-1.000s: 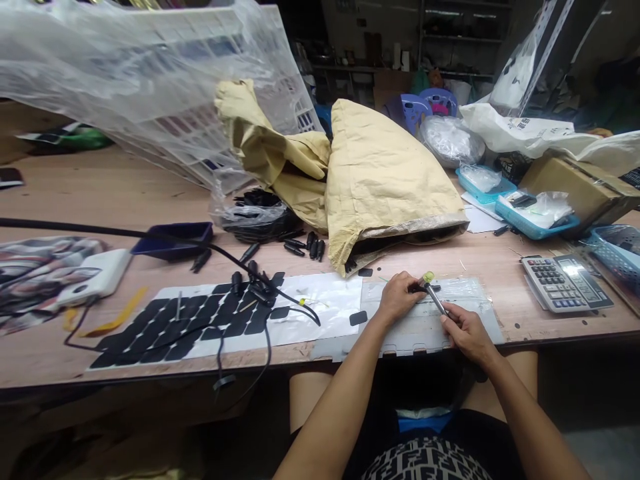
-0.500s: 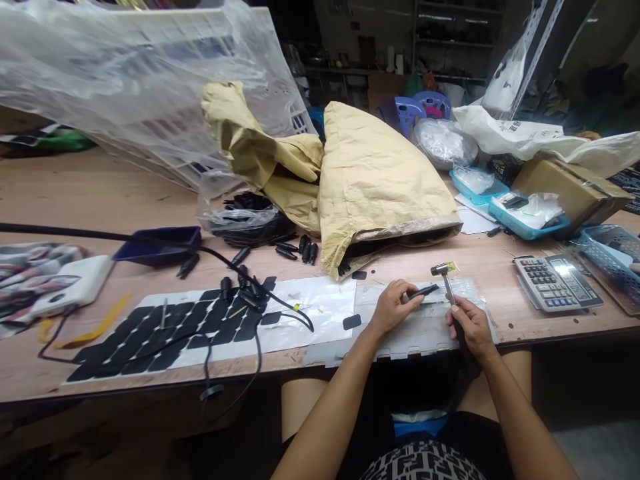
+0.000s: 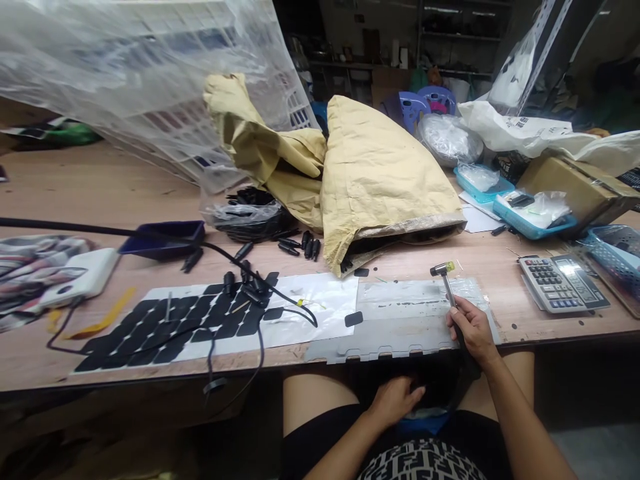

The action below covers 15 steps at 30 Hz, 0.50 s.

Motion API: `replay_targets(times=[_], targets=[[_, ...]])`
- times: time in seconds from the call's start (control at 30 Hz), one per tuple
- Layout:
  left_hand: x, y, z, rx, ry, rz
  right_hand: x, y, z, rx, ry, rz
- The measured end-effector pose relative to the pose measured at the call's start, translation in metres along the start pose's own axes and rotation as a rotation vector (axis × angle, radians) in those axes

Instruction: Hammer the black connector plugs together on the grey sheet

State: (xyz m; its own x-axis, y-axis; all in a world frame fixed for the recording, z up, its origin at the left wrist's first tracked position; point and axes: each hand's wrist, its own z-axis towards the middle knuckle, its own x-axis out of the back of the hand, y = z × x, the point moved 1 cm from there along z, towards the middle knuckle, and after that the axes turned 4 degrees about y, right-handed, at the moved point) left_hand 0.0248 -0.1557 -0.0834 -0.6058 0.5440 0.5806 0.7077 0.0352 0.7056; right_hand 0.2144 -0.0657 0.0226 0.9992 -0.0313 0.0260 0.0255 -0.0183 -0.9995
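My right hand [image 3: 473,328] is closed around the dark handle of a small hammer [image 3: 449,283]. The hammer stands upright over the grey sheet, its metal head and yellow-green end at the top. My left hand [image 3: 395,401] is below the table edge, over my lap. Its thumb and part of its fingers show against a dark background; whether it holds anything cannot be made out. A grey translucent sheet [image 3: 395,330] lies at the table's front edge, left of the hammer. Beside it is a white sheet [image 3: 320,300] with rows of black stickers [image 3: 220,313].
A large yellow-brown paper sack [image 3: 390,173] lies behind the sheets. Several black plastic parts [image 3: 314,249] lie near it, and a dark blue tray [image 3: 165,240] stands left. Black cables [image 3: 260,277] cross the sticker sheet. A calculator [image 3: 563,283] and light-blue baskets [image 3: 535,223] are at right.
My left hand has moved from the grey sheet down below the table edge; the black pen-like piece it held is no longer visible. My right hand keeps the hammer in nearly the same place.
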Motion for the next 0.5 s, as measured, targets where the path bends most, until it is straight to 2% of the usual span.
replay_targets(times=[0.1,0.33,0.5], targets=[[-0.007,-0.009,0.008,0.035,-0.014,0.064,0.000,0.001,0.000,0.008,0.002,-0.025],[-0.021,-0.013,0.010,0.093,-0.023,0.107,0.000,0.004,0.001,0.022,-0.004,-0.032],[-0.023,-0.016,0.013,0.137,-0.030,0.095,0.000,0.005,0.000,0.019,0.001,-0.041]])
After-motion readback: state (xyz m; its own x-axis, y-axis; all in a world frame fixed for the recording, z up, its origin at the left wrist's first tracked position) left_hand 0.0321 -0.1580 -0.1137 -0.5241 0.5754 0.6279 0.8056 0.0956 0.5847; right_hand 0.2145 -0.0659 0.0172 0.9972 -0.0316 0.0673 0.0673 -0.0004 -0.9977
